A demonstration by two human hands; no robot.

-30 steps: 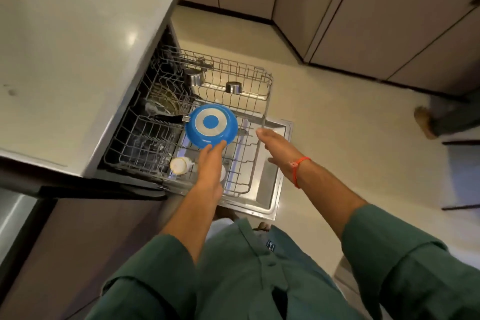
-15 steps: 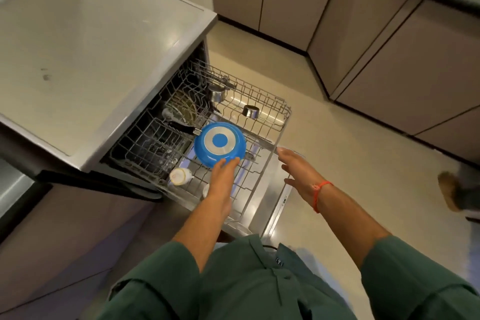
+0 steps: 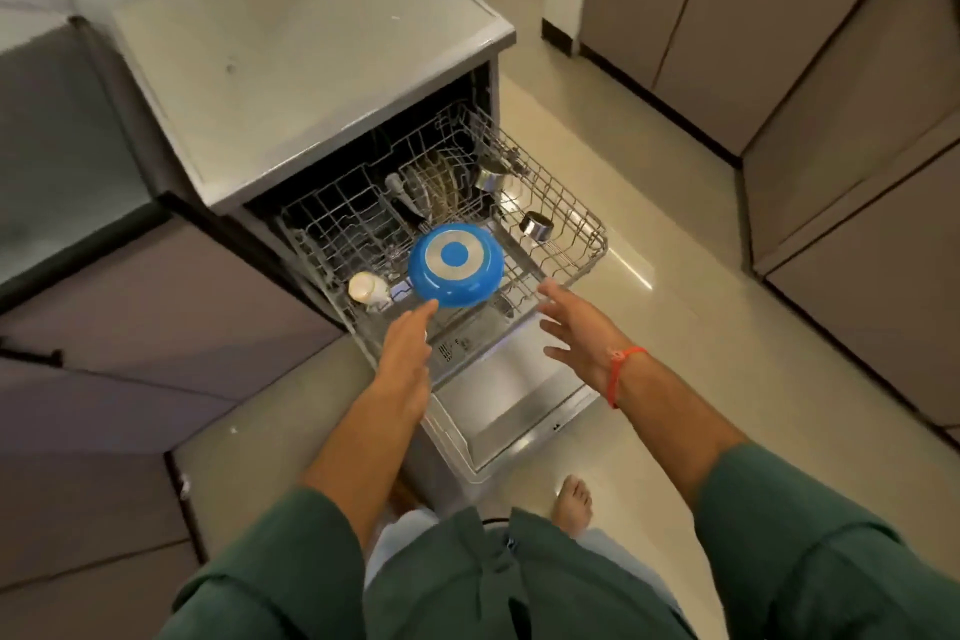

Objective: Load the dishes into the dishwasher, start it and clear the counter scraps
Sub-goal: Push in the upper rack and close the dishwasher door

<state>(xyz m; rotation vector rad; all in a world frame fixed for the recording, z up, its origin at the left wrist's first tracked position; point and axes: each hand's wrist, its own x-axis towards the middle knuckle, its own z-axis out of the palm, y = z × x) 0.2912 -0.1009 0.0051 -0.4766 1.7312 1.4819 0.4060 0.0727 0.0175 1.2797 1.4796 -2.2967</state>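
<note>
Fingertips of my left hand (image 3: 402, 353) reach flat toward the blue pan (image 3: 456, 264), upturned in the wire rack (image 3: 571, 244) at twelve o'clock. Glossy, rigid and rounded, it probably slides; I'd take it by its rim. My right hand (image 3: 576, 327) hovers spread, holding nothing.

An upturned blue pan (image 3: 456, 265) fills the middle of the pulled-out rack (image 3: 582, 255), a white cup (image 3: 367, 287) crowds its left, steel cups (image 3: 536, 226) sit behind, leaving bare wire at the right front corner.
</note>
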